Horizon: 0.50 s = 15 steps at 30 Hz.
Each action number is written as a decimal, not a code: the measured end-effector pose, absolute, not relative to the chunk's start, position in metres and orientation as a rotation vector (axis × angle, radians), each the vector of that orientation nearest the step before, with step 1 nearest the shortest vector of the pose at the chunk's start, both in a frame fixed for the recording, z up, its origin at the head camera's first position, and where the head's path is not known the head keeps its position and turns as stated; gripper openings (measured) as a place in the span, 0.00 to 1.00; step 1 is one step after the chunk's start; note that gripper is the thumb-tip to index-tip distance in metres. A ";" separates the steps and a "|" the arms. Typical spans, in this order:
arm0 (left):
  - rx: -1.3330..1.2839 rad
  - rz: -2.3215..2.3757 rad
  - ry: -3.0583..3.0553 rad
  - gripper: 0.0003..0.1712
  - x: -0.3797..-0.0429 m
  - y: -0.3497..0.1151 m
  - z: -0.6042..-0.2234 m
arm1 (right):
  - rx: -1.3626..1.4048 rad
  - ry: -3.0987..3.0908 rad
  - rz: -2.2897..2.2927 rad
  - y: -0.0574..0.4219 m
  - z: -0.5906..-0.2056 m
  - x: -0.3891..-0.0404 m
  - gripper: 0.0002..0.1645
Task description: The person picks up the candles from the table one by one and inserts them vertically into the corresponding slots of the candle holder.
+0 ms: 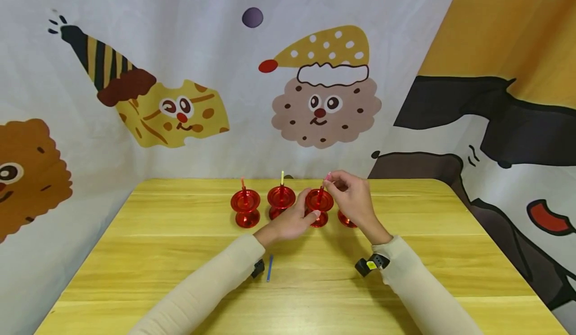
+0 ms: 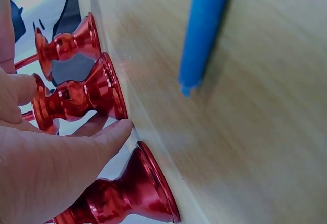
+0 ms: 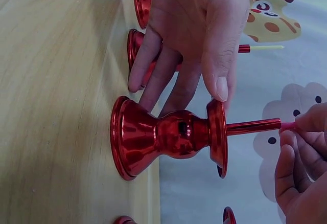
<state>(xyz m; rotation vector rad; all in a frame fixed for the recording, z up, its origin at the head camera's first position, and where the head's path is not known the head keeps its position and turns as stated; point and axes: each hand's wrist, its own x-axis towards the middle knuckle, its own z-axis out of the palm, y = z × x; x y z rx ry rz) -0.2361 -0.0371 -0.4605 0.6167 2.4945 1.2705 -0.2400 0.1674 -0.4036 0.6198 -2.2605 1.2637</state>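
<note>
My left hand point(image 1: 290, 221) holds a shiny red candle holder point(image 1: 319, 202), third from the left in a row. Its thumb lies at the dish rim, and its fingers reach behind the stem, as the right wrist view shows. Between the thumb and fingers of my right hand point(image 1: 357, 200) is a small pink candle point(image 3: 288, 126), its lower end at the top of the holder's thin red tube point(image 3: 253, 127). The holder stands upright on the table. Most of the pink candle is hidden by the fingertips.
To the left stand two red holders, one with an orange-red candle point(image 1: 243, 183), one with a yellow candle point(image 1: 282, 177). Another holder point(image 1: 347, 219) is partly behind the right hand. A blue candle point(image 1: 270, 268) lies on the wooden table point(image 1: 180, 215). A cartoon-printed cloth point(image 1: 202, 40) hangs behind.
</note>
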 end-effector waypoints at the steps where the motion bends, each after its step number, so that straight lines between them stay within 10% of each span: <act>1: 0.612 1.275 2.492 0.50 -0.236 -0.037 -0.460 | 0.624 -2.260 1.252 0.167 -0.404 -0.241 0.02; 15: 0.589 1.235 2.507 0.50 -0.240 -0.035 -0.467 | 0.690 -2.286 1.110 0.166 -0.404 -0.242 0.02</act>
